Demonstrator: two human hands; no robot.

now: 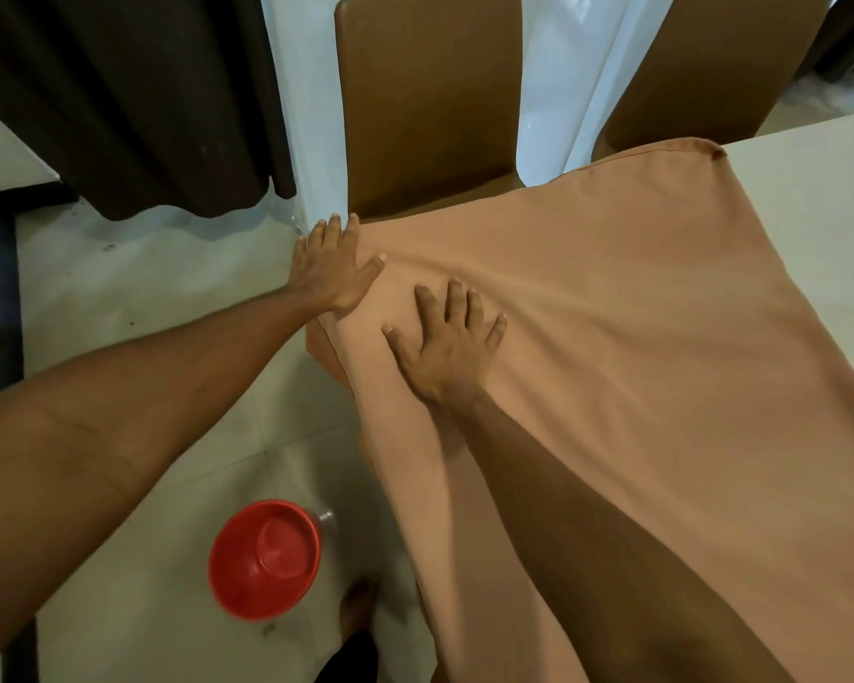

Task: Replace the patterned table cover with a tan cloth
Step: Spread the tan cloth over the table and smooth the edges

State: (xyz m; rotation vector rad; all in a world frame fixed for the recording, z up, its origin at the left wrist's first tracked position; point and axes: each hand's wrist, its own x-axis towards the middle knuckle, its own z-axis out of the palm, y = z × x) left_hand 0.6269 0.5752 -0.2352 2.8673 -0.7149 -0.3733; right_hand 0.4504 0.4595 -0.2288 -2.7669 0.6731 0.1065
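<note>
A tan cloth (pixel 637 337) lies spread over the near corner of a pale table (pixel 819 199), with one corner hanging down over the table's left edge. My left hand (pixel 329 268) rests flat with straight fingers on the cloth at the table's corner. My right hand (pixel 452 345) lies flat on the cloth just right of it, fingers spread. Wrinkles fan out from between the two hands. No patterned cover is in view.
Two brown chairs (pixel 430 106) (pixel 711 71) stand at the table's far side. A red lidded container (pixel 265 559) sits on the tiled floor beside my bare foot (pixel 358 603). A dark curtain (pixel 134 91) hangs at the upper left, a white sheet (pixel 558 101) between the chairs.
</note>
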